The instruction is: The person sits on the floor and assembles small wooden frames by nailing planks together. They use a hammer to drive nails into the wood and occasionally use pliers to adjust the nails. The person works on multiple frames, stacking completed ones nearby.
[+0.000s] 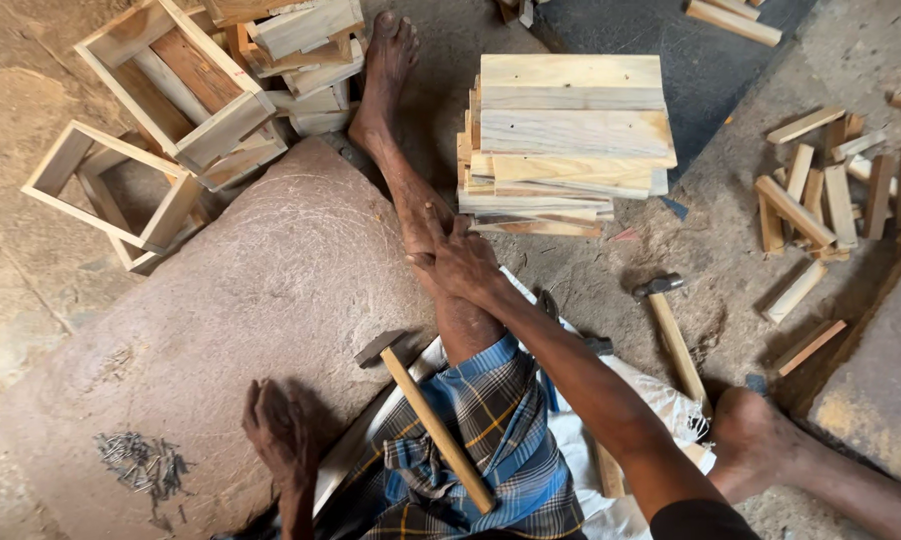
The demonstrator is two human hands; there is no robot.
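Observation:
My right hand rests on my own outstretched left shin, fingers curled around it, holding no object. My left hand lies palm down on the flat reddish stone slab, fingers spread, close to a pile of small nails. A wooden-handled hammer leans across my checked blue cloth, its head near the slab's edge. A stack of pale wooden planks stands just beyond my right hand.
A second hammer lies on the ground at right. Open wooden box frames are piled at top left. Several short wood strips are scattered at right. My right foot sits at lower right.

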